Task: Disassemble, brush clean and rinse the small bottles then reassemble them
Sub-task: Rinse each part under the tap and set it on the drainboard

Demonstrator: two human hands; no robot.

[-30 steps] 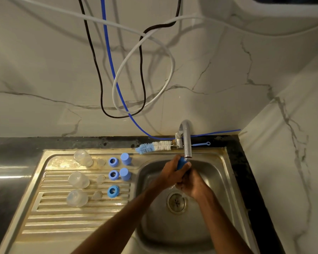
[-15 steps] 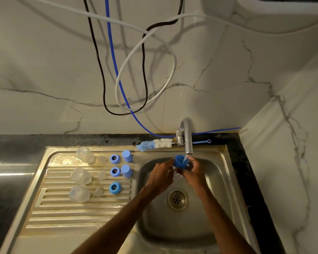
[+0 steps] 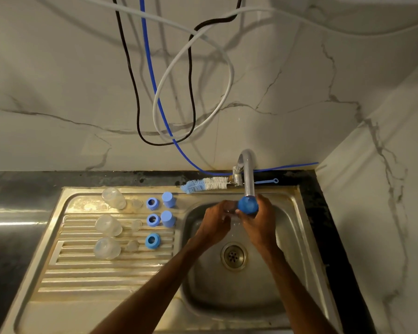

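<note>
— Under the tap (image 3: 249, 182), what have you got?
— One blue cap (image 3: 247, 205), my right hand (image 3: 258, 220) clamped round it, over the sink's (image 3: 292, 249) far end. My left hand (image 3: 215, 222) sits just left of it; whether that grip holds anything, I cannot tell.
— Other parts?
— Left, on the draining board (image 3: 106, 273): clear bottles (image 3: 108, 225) and blue rings (image 3: 152, 220).

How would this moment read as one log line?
step: rinse | right hand: holds blue cap under tap | left hand: beside cap, grip unclear
</note>
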